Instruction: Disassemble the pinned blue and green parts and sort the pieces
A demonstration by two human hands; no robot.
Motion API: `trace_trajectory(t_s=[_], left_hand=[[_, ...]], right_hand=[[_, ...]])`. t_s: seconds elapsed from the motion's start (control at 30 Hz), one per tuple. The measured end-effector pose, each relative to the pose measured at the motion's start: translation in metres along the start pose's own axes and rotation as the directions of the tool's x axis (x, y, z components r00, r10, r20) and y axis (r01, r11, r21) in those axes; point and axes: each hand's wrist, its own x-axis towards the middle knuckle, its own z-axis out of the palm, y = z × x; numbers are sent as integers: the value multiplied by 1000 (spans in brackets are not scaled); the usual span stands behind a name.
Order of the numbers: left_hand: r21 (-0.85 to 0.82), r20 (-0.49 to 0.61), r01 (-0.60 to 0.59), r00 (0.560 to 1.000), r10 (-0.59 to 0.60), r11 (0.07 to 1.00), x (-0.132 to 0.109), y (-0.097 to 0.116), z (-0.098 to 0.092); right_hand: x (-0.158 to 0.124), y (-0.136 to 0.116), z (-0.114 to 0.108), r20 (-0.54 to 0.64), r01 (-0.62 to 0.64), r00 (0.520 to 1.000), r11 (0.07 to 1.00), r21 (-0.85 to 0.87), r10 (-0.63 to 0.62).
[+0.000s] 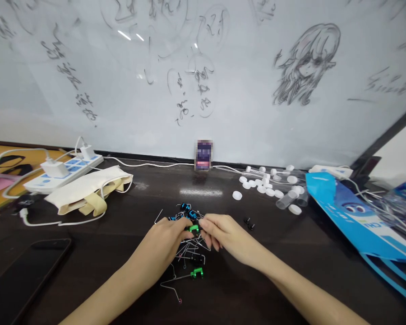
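Observation:
My left hand (165, 237) pinches a small green U-shaped clamp (194, 229) between thumb and fingers, over a tangle of thin bent wires (189, 247). My right hand (225, 234) meets it from the other side. Its thumb and fingertips are pressed together at the clamp's right end, and whatever lies in them is too small to make out. Just behind the fingers are several blue clamps (189, 212) on the dark table. Below the hands lie a black clamp (198, 258) and another green clamp (197, 272) with a long bent wire.
Two small black pieces (248, 223) lie right of my right hand. Farther back are white caps (237, 195) and clear tubes (287, 199). A blue bag (355, 216) sits at right. At left are a power strip (64, 174), a cream pouch (88, 187) and a dark phone (30, 275).

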Motion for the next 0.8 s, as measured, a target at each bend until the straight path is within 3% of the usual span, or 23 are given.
trace_trajectory(t_s=[0.13, 0.27, 0.4, 0.47, 0.53, 0.6, 0.7, 0.8], left_hand=[[-19, 2, 23, 1000, -23, 1000, 1, -1, 0], [-55, 9, 29, 1000, -29, 998, 1, 2, 0], [-211, 6, 52, 999, -51, 976, 3, -1, -2], [-425, 78, 84, 995, -55, 901, 5, -6, -3], [-643, 208, 168, 977, -40, 747, 6, -11, -3], [-755, 305, 255, 952, -21, 604, 6, -13, -2], [-787, 303, 258, 953, -14, 560, 5, -13, 2], [-802, 285, 226, 958, 22, 553, 5, -13, 6]], right_hand=[[0, -3, -2, -104, 51, 993, 998, 42, -47], [1, 1, 0, -28, -40, 999, 998, 54, 42], [-1, -7, 2, -48, 50, 998, 999, 9, -49], [-2, -14, 1, -92, 110, 989, 993, -37, -113], [-3, -18, -1, -95, 139, 985, 988, -74, -145], [-3, -17, -2, -79, 117, 990, 992, -47, -121], [-3, -9, -1, -31, 14, 999, 1000, 19, -13], [-3, -7, 1, 9, 2, 1000, 998, -62, -1]])
